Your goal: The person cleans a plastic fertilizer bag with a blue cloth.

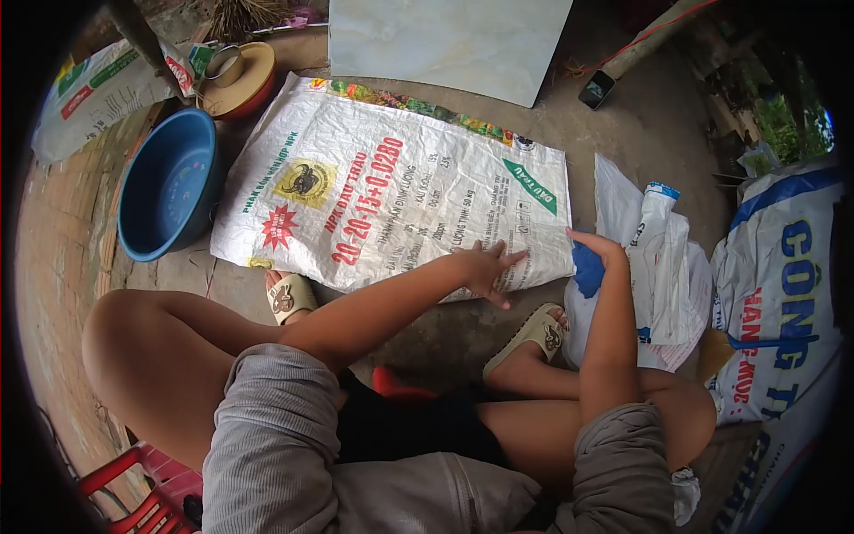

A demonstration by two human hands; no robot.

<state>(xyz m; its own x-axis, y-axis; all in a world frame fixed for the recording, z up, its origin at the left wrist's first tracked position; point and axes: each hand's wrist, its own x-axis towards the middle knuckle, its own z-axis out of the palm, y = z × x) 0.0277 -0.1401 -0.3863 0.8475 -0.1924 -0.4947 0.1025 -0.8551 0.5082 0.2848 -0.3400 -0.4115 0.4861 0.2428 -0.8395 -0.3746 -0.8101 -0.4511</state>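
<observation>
A large white printed sack [391, 178] lies flat on the ground before me, with red lettering and a buffalo picture. Over its lower right part is my left hand [487, 270], fingers spread, with nothing in it. That arm comes from the left side. My right hand [600, 247] is at the sack's right edge, its fingers stretched towards the corner and nothing visible in them. Just under this hand shows a blue patch on a white plastic bag [583, 320]. Whether the fingertips press on the sack is hard to tell.
A blue basin [169, 185] stands at the left, near a round tan-rimmed container [237, 80]. A pale board [445, 44] lies beyond the sack. Folded white bags [663, 267] and a big full sack [778, 294] are on the right. A red chair [147, 498] is lower left.
</observation>
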